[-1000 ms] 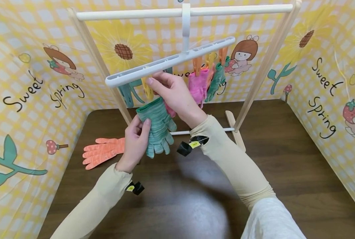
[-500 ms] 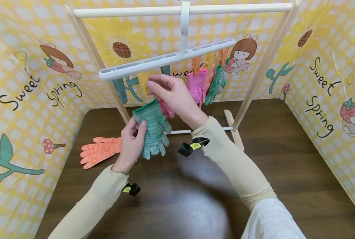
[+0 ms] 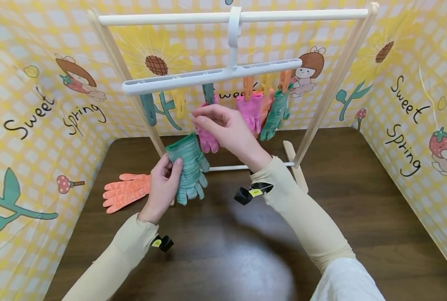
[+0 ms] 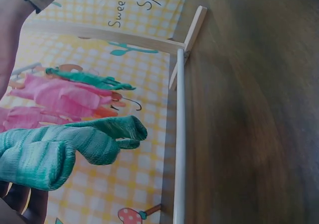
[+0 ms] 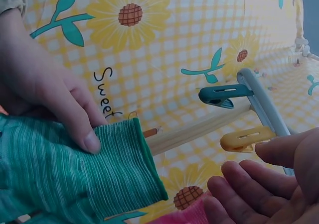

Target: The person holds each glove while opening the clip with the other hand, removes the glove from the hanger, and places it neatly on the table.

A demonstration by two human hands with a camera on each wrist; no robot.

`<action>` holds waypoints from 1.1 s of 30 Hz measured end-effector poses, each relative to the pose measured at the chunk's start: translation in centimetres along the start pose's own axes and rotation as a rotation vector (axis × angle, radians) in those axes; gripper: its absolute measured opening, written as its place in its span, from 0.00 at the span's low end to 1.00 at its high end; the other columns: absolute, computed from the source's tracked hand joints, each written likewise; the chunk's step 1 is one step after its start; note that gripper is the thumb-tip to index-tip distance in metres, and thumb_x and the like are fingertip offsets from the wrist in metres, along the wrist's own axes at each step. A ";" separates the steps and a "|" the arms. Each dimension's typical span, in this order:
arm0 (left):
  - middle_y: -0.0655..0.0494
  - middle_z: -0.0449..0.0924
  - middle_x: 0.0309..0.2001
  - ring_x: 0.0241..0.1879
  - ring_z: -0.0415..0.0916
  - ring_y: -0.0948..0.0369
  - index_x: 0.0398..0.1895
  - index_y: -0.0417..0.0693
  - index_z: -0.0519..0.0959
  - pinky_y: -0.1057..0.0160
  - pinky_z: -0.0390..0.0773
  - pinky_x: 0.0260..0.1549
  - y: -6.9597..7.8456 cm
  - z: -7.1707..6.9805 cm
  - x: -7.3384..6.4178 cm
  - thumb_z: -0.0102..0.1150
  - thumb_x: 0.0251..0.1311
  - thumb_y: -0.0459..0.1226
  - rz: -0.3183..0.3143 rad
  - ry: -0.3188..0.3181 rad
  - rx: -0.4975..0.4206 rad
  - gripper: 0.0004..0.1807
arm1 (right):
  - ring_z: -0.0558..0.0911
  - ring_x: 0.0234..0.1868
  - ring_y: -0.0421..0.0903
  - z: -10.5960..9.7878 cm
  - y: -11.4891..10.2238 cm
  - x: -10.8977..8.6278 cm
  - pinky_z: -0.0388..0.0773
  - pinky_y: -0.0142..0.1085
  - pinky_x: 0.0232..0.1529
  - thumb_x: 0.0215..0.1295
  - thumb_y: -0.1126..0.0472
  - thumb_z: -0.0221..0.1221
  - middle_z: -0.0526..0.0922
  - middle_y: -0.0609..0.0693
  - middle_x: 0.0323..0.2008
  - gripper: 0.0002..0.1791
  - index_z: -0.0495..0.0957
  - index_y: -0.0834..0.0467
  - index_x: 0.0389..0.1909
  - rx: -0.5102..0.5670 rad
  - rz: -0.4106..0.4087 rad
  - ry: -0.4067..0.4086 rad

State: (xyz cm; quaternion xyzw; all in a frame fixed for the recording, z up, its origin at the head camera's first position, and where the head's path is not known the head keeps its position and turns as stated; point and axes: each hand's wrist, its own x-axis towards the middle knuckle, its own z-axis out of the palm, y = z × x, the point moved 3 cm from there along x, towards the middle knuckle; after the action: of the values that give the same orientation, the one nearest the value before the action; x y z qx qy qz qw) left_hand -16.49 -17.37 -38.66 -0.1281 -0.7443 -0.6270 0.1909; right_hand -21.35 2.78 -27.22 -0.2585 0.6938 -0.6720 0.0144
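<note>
My left hand (image 3: 163, 184) pinches the cuff of a green striped glove (image 3: 189, 167), which hangs with its fingers down. The right wrist view shows the thumb lying over the cuff of that glove (image 5: 109, 169). My right hand (image 3: 231, 129) is near a yellow clothespin (image 3: 179, 102) under the grey hanger (image 3: 212, 76); its fingers are loosely bent around nothing. In the right wrist view, the right thumb lies close to the yellow clothespin (image 5: 246, 138), which has no glove in it. A teal clothespin (image 3: 148, 109) hangs bare at the hanger's left end.
Pink gloves (image 3: 249, 110), an orange one and a dark green glove (image 3: 277, 113) hang from other clothespins. An orange glove (image 3: 127, 192) lies on the brown table (image 3: 223, 251). The wooden rack (image 3: 343, 71) holds up the hanger; patterned cloth surrounds it.
My right hand has let go of the yellow clothespin and drawn away to the right and down. My left hand has moved slightly left and down with the green glove. The hanger has swung.
</note>
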 end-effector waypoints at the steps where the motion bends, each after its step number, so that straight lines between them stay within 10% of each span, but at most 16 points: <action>1: 0.55 0.77 0.28 0.27 0.72 0.65 0.50 0.31 0.79 0.71 0.72 0.27 -0.1 -0.1 -0.1 0.54 0.76 0.30 -0.006 -0.005 0.010 0.10 | 0.85 0.53 0.44 -0.1 0.2 -0.1 0.79 0.37 0.57 0.76 0.60 0.61 0.86 0.52 0.54 0.16 0.82 0.62 0.59 -0.014 0.001 -0.001; 10: 0.40 0.84 0.40 0.33 0.78 0.66 0.50 0.35 0.82 0.75 0.78 0.33 -1.5 -1.1 -0.2 0.59 0.74 0.31 -0.036 -0.032 0.150 0.09 | 0.84 0.50 0.60 -1.6 2.1 -2.2 0.79 0.42 0.55 0.76 0.59 0.61 0.85 0.58 0.54 0.17 0.81 0.64 0.59 -0.103 0.061 -0.026; 23: 0.48 0.81 0.33 0.32 0.77 0.59 0.40 0.38 0.83 0.77 0.73 0.35 -2.8 -1.5 0.1 0.60 0.71 0.29 0.202 -0.033 0.427 0.03 | 0.86 0.50 0.49 -4.0 6.4 -5.4 0.82 0.42 0.55 0.77 0.59 0.59 0.88 0.57 0.50 0.15 0.83 0.64 0.56 -0.229 0.174 -0.019; 33: 0.47 0.86 0.41 0.36 0.84 0.53 0.47 0.40 0.85 0.50 0.84 0.32 -3.4 -0.2 -0.2 0.61 0.69 0.30 0.362 -0.167 0.658 0.08 | 0.86 0.52 0.55 -5.6 8.8 -7.2 0.82 0.47 0.56 0.78 0.62 0.57 0.88 0.60 0.49 0.15 0.81 0.68 0.56 -0.231 0.221 -0.013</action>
State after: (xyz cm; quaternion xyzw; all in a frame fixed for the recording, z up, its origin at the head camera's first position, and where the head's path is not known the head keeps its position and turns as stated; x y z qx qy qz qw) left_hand -17.74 -18.21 -41.76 -0.2397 -0.8841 -0.2981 0.2682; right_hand -20.15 10.38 -37.34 -0.1849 0.7906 -0.5803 0.0630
